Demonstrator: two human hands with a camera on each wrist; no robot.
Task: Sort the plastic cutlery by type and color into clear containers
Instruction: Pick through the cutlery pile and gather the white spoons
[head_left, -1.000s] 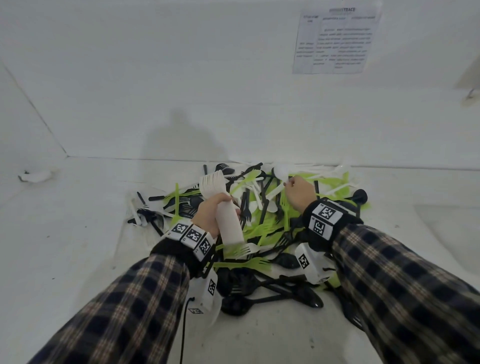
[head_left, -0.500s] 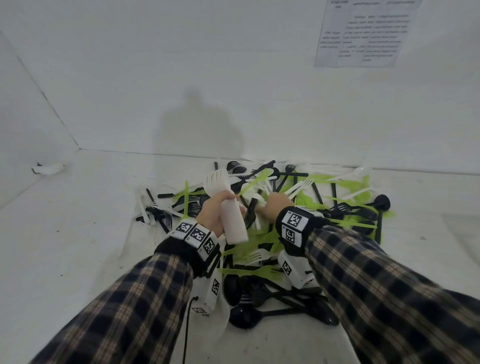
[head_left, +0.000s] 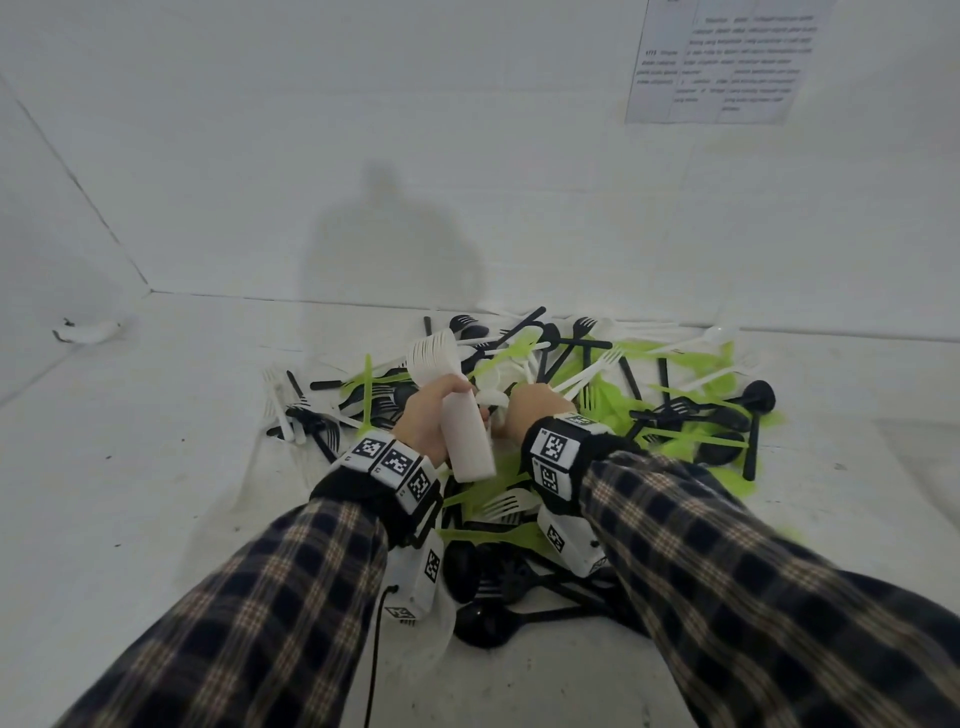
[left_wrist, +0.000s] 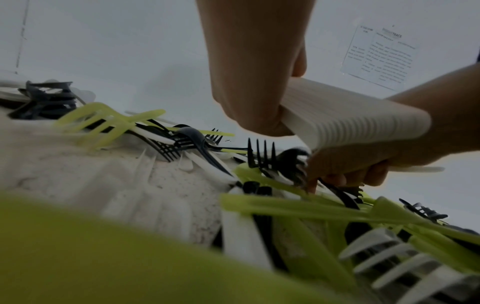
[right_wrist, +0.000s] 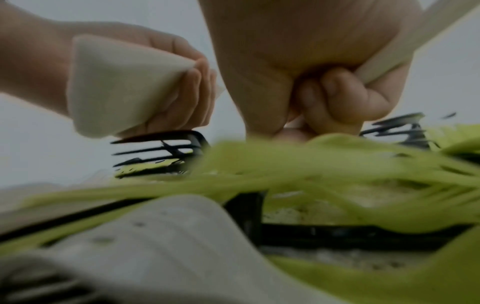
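Fingers of the left hand (head_left: 432, 420) are wrapped round a thick stack of white forks (head_left: 457, 410), tines up and handles pointing back toward the wrist. The right hand (head_left: 535, 410) is curled tight just beside it, and a single white fork (right_wrist: 405, 41) appears to be pinched in it, though only the handle is shown. For the step in hand, this fork is best turned tines-up to match the stack, slid flat against its outer face and nested, with the left grip eased only briefly so the stack is not fanned or dropped. More white forks should be drawn out by the handle, so that tangled tines are not dragged along.

Below both hands the mixed pile of cutlery (head_left: 649, 410), black, green and white, is spread on the white counter (head_left: 156, 467). No clear containers are seen in any view.

The spread of the pile and a printed sheet (head_left: 722, 62) on the wall are given by the head view; the right fingers are hidden there. The layered handle ends of the stack are shown only by the left wrist view, the right hand's closed fingers only by the right wrist view.
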